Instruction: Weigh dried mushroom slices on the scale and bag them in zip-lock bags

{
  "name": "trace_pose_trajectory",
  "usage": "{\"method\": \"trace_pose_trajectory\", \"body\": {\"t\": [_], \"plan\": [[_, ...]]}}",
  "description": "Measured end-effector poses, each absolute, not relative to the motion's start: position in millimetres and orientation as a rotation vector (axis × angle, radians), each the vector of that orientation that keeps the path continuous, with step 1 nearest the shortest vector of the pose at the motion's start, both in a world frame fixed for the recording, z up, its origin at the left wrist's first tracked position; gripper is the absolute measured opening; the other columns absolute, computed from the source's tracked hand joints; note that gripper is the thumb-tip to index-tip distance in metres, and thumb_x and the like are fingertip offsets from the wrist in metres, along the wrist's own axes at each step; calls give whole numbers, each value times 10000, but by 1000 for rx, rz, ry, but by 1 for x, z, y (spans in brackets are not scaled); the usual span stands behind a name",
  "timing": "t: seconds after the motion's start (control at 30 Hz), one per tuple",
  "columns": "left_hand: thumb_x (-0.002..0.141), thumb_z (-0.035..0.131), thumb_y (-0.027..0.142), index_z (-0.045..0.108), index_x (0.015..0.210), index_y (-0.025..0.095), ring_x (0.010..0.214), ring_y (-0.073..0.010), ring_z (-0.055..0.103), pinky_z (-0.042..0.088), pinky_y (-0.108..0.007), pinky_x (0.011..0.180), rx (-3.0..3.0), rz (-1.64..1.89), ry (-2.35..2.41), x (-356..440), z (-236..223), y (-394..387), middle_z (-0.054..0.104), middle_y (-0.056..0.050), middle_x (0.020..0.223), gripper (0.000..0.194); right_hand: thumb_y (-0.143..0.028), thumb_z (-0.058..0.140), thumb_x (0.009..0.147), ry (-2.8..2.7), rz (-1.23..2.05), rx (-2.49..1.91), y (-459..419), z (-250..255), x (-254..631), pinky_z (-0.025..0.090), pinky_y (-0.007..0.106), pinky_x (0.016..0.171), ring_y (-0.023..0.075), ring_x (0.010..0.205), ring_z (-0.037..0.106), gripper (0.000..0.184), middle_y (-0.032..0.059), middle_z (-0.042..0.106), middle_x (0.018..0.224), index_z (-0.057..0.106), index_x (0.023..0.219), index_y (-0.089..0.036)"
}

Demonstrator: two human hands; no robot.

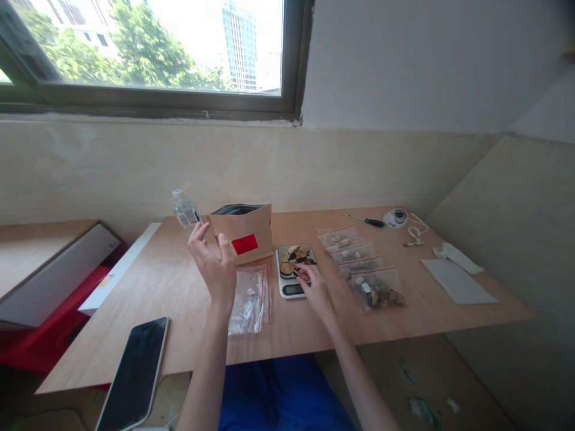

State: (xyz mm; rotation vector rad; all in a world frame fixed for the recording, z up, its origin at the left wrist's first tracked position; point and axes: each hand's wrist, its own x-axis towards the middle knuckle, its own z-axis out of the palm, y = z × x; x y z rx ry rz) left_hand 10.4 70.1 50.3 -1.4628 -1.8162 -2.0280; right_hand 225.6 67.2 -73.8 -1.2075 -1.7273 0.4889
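Note:
A white kitchen scale (283, 288) stands in the middle of the table, with a heap of dried, dark-edged slices (287, 267) on its top. My right hand (315, 291) reaches over the scale's right front, its thumb and fingers pinched on a dried slice at the heap's edge. Raised in the air, my left hand (213, 263) is open and holds nothing, its fingers apart. Behind it stands a brown paper pouch (258, 224) with a red label, its top gaping. Empty clear zip bags (247, 302) lie flat left of the scale.
Several filled zip bags (377, 288) lie in a row to the right. Farther right are a screwdriver (374, 222), a dome camera (395, 218) with a cable and white paper (458, 281). A bottle (185, 209) stands behind my left hand; a phone (135, 371) is at lower left.

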Motion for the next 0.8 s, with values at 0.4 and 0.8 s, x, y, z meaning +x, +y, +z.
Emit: {"method": "trace_pose_trajectory", "body": {"t": [0.4, 0.8], "plan": [[795, 536, 428, 570, 998, 175, 871, -249, 593, 501, -452, 783, -2021, -1546, -2380, 17, -97, -2, 544, -78, 917, 326, -132, 409, 903, -1715, 426, -1272, 17, -73, 194, 439, 391, 898, 212, 999, 542, 258, 78, 610, 1017, 590, 1067, -216], [857, 427, 427, 532, 804, 203, 633, -187, 572, 450, -331, 638, -2086, -1487, -2472, 12, -95, 0, 596, -23, 737, 253, -114, 377, 891, -1554, 805, -1232, -34, -88, 140, 486, 325, 827, 185, 939, 574, 265, 66, 606, 973, 572, 1042, -212]]}}
